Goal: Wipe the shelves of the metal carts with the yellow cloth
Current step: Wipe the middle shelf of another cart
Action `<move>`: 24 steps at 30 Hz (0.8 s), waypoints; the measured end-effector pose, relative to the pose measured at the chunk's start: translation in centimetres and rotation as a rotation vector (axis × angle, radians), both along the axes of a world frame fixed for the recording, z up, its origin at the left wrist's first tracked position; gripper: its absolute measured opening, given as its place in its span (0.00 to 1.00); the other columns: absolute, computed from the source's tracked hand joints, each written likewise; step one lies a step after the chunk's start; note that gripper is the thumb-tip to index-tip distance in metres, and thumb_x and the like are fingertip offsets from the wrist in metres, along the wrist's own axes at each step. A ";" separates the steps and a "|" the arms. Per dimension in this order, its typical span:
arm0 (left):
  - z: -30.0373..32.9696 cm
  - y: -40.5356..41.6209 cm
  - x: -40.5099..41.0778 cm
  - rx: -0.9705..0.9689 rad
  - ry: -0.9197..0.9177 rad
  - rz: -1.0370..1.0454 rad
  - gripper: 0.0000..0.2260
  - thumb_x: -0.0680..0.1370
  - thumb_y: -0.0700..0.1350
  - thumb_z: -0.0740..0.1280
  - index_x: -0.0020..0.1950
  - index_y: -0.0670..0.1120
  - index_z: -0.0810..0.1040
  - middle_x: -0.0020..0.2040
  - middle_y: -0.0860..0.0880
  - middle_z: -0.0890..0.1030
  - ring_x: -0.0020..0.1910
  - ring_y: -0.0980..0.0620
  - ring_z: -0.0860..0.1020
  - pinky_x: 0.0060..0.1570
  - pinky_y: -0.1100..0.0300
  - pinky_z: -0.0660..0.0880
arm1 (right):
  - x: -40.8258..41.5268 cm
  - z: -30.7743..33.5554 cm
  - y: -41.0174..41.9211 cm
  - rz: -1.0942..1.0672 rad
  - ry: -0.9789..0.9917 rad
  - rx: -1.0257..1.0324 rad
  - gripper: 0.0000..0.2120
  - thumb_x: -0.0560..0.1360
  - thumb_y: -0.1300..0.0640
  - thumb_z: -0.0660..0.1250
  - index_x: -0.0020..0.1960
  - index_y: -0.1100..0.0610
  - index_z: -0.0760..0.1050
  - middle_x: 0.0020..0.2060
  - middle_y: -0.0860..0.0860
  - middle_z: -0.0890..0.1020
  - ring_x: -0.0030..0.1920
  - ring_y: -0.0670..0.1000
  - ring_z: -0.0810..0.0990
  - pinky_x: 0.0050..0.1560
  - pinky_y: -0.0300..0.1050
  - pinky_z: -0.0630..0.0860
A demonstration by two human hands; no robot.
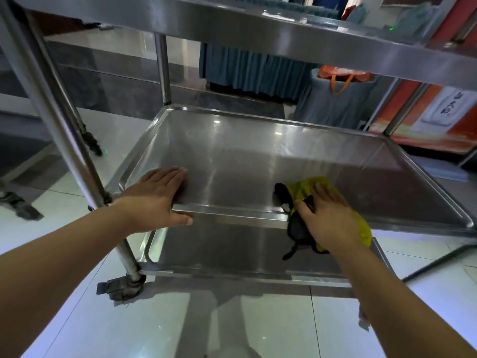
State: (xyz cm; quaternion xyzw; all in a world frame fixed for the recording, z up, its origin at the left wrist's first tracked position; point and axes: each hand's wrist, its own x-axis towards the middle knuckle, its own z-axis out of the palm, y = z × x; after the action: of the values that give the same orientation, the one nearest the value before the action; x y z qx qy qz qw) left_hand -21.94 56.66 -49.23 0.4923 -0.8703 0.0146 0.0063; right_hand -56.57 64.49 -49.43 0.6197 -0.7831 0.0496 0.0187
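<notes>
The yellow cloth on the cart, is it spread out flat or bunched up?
Bunched up. The yellow cloth sits crumpled under the right hand at the front edge of the middle shelf, part of it hanging over the rim.

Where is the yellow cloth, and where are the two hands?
yellow cloth (307, 187): head view, top fold.
left hand (157, 195): head view, back of hand.
right hand (327, 215): head view, back of hand.

We count three shelves on one metal cart (77, 140): top shelf (284, 29) at 12 o'clock, middle shelf (258, 151) at centre, bottom shelf (232, 257) at 6. Two hands: left hand (157, 197) at 9, right hand (327, 218) at 3. One yellow cloth (309, 186). One caster (124, 285) at 7. One orange bag (340, 73) at 1.
</notes>
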 end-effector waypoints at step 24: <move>-0.3 -0.3 0.0 0.002 0.118 0.021 0.56 0.58 0.77 0.45 0.76 0.45 0.33 0.78 0.51 0.38 0.67 0.64 0.32 0.70 0.61 0.33 | 14.7 0.4 -11.8 0.328 -0.107 0.183 0.34 0.77 0.33 0.50 0.78 0.43 0.45 0.78 0.44 0.43 0.78 0.52 0.40 0.75 0.57 0.43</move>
State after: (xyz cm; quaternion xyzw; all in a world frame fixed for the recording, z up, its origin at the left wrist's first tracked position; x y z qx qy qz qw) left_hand -21.97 56.41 -49.56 0.5013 -0.8633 -0.0152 0.0568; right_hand -41.89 52.72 -49.06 0.7346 -0.6727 0.0134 -0.0878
